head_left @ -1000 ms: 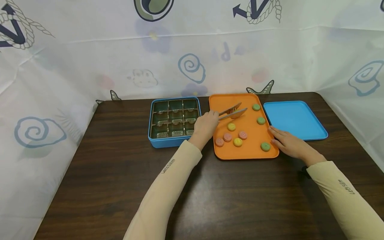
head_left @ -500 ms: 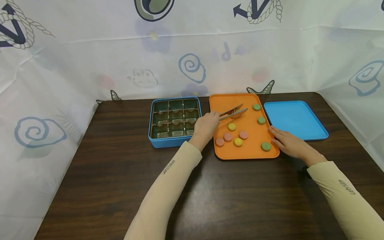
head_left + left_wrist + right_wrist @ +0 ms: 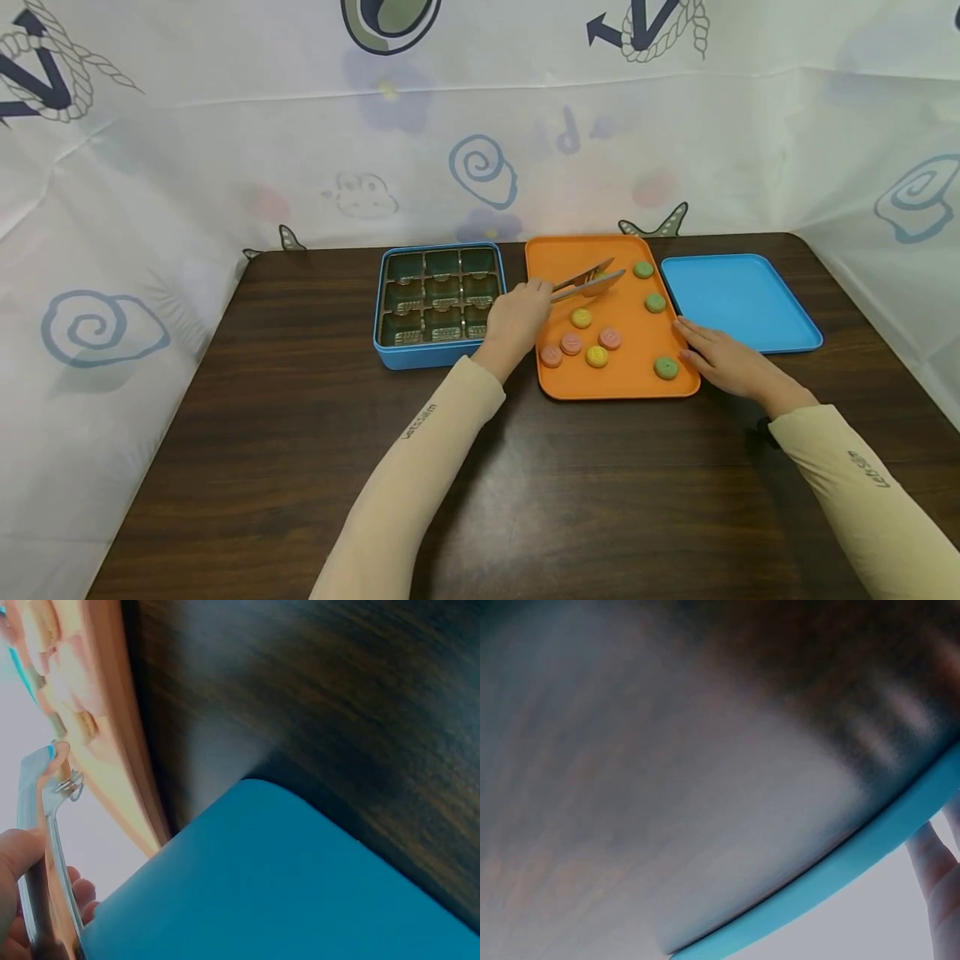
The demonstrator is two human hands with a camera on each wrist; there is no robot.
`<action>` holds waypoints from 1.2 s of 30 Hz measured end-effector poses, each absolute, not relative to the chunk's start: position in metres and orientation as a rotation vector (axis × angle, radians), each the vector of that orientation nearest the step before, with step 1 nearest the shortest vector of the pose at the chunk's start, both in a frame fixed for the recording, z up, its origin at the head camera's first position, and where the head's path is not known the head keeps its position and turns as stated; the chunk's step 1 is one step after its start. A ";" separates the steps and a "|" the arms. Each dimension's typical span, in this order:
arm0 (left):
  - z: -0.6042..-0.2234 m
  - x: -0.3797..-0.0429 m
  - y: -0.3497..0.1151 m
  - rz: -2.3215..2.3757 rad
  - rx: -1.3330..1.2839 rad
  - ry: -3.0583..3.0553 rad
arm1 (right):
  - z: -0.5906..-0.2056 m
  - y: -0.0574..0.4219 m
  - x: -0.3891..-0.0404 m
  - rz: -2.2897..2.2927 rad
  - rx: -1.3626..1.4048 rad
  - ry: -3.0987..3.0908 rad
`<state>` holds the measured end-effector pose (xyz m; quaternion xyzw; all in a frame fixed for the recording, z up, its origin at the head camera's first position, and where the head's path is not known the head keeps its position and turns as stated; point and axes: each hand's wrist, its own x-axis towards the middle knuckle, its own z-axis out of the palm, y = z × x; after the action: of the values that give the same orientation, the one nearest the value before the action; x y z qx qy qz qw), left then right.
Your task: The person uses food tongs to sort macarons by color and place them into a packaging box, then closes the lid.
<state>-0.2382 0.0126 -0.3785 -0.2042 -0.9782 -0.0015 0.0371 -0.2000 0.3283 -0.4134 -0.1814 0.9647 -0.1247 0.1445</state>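
Observation:
My left hand point(image 3: 517, 323) grips a pair of metal tongs point(image 3: 572, 292) over the orange tray point(image 3: 558, 257). In the left wrist view, the thumb and fingers close round the arms of the tongs point(image 3: 46, 847), one of which ends in prongs. A bit of yellow shows between the tong ends, mostly hidden. Three pink macarons point(image 3: 572, 344), two plain-to-see yellow macarons point(image 3: 597, 357) and three green macarons point(image 3: 655, 302) lie on the tray. My right hand point(image 3: 723, 360) rests with extended fingers at the tray's right edge.
Left of the orange tray stands a blue box point(image 3: 420, 357) with a dark insert of several compartments. A flat blue tray point(image 3: 738, 300) lies at the right, beside the right hand. Everything sits on a dark wooden table point(image 3: 585, 500), with a patterned white cloth point(image 3: 300, 150) behind.
The tong arms have drawn slightly closer together, and their tips have edged a little to the right. My right hand and the macarons on the tray stay put.

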 end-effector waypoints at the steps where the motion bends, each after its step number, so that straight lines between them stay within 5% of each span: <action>1: -0.378 -0.238 0.012 -0.003 -0.626 -2.997 | -0.413 0.328 -0.200 -0.359 -0.522 2.780; 18: -0.339 -0.213 -0.013 -0.046 -0.638 -2.782 | -0.414 0.328 -0.199 -0.390 -0.557 2.780; 36: -0.326 -0.172 -0.104 -0.114 -0.543 -2.494 | -0.413 0.328 -0.196 -0.408 -0.550 2.772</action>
<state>-0.1722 -0.1036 -0.3259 -0.2035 -0.9344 -0.0427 0.2892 -0.1961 0.3280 -0.4127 -0.1905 0.9609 -0.1416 0.1425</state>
